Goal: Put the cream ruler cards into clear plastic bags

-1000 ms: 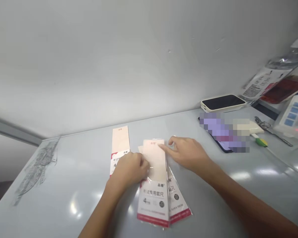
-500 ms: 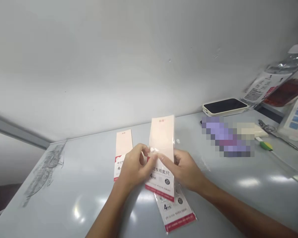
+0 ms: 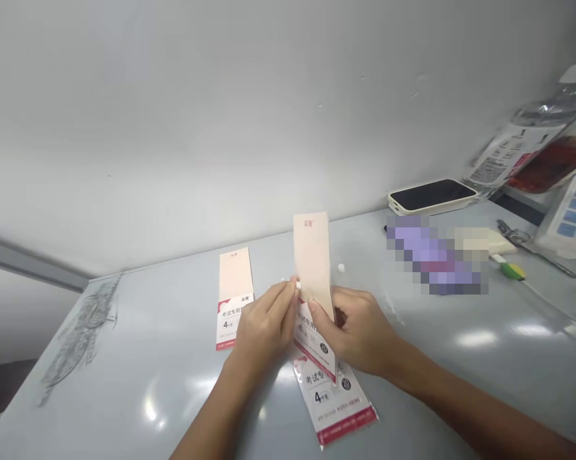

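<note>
Exam ruler-set packet [image 3: 311, 262], light, slick and floppy, held upright above the table [image 3: 125, 358]; best taken by its edges. Left hand [image 3: 264, 329]: fingers [image 3: 281, 297] pinch one edge. Right hand [image 3: 357, 332]: fingers [image 3: 343, 300] curl behind, bracing it.

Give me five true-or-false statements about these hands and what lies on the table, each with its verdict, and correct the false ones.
1. The left hand and the right hand both hold the same ruler-set packet. True.
2. The held packet has its red band at the top. False: the band is at its lower end.
3. A second ruler-set packet lies flat on the table, left of the hands. True.
4. A third ruler-set packet sits in the right hand. False: it lies flat on the table, beneath the held packet's lower end.
5. A black-screened phone lies left of the second packet. False: it lies to the right, beyond the hands.
</note>
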### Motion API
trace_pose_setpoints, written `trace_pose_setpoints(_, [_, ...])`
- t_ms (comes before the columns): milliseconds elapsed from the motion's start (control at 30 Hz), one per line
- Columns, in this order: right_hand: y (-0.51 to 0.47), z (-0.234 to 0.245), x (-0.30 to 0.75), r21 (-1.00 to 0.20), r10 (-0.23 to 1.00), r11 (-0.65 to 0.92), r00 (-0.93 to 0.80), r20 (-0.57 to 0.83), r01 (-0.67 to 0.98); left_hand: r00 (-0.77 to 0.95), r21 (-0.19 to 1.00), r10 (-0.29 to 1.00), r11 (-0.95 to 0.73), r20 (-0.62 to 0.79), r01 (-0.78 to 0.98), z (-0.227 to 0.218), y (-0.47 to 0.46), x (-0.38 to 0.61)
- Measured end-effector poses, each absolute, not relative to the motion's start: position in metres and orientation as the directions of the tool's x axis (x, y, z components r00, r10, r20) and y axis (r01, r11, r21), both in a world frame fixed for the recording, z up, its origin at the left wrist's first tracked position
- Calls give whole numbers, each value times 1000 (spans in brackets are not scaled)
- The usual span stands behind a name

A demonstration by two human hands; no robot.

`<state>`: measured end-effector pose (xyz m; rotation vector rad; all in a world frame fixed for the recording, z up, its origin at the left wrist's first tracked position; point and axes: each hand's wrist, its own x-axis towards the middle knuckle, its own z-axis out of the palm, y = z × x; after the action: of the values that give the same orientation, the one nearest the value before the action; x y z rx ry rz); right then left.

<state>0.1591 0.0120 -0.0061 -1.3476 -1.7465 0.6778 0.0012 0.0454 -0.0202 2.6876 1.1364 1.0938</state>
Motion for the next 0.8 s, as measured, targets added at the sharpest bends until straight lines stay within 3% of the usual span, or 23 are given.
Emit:
trace_pose_setpoints(200, [12,-5,161,-825,959,284,-158,237,488,522,269,640,-740,564,616,-16,45,-3])
trace_pose_setpoints(400, [9,-3,160,-862,954,290,-202,223,416,559,386,666,-744,493,546,-10,48,-9])
trace_pose_setpoints(567, [9,-3,159,-904,958,250,-221,180,348,442,522,745,-666,500,533,-8,44,-2])
trace_pose_setpoints(800, [10,-3,158,-930,964,214,-221,151,299,264,553,781,-598,566,580,-17,38,11])
